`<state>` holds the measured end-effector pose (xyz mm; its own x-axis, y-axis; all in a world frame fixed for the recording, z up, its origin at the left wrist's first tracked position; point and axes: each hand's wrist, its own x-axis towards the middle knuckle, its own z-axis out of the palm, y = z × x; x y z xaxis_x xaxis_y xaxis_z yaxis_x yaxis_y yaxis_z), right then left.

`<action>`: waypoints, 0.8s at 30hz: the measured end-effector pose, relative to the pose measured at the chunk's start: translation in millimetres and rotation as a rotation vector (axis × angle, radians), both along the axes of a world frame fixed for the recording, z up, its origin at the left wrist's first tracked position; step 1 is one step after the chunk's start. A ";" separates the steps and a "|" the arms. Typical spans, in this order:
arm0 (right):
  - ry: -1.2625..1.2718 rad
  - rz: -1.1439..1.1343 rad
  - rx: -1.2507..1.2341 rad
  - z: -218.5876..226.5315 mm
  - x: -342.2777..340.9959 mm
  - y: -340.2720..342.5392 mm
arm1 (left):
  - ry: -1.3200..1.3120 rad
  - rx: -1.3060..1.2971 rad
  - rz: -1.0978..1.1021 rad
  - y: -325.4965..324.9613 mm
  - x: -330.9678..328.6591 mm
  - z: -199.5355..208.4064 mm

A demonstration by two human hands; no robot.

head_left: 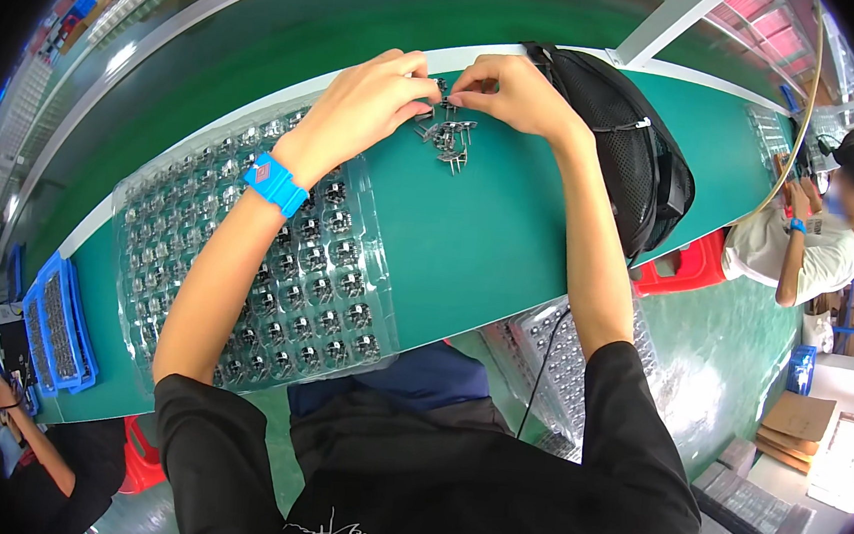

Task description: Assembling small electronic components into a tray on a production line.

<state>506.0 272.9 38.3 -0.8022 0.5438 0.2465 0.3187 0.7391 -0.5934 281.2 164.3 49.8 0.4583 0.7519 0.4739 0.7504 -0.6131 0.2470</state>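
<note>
At the far side of the green bench, my left hand (pixel 389 91) is closed, its thumb and fingertips pinched at the edge of a small pile. What those fingertips hold, if anything, is too small to make out. Facing it, my right hand (pixel 517 93) pinches thumb and forefinger at a small dark part with thin metal legs (pixel 448 103). Just below the fingertips lies a loose pile of similar metal-legged parts (pixel 449 143). Under my left forearm spreads a clear plastic blister tray (pixel 377 293), its pockets filled with rows of small black-and-silver parts.
A black mesh backpack (pixel 622 147) rests on the green bench (pixel 479 241), right of my right forearm. Blue baskets (pixel 66 324) stand at the left end. More filled trays (pixel 569 369) lie below the bench edge. Co-workers sit at far right (pixel 821 228) and lower left (pixel 61 459).
</note>
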 end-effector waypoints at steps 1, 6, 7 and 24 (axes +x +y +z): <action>0.038 -0.009 -0.032 -1.2 -0.6 0.7 | 0.013 -0.006 0.016 1.1 -1.9 0.2; 0.101 -0.092 -0.023 -3.7 14.4 18.2 | -0.043 -0.093 0.060 0.6 -9.3 8.2; 0.076 -0.125 -0.034 -4.7 16.9 21.2 | -0.080 -0.169 0.097 0.9 -14.7 12.4; 0.183 -0.166 0.102 4.0 11.2 15.9 | -0.150 -0.087 0.222 -11.8 -15.1 5.6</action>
<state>517.2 288.8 42.3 -0.6410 0.6294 0.4392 0.3350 0.7443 -0.5777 266.1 152.5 55.3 0.2069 0.8671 0.4532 0.8152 -0.4089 0.4102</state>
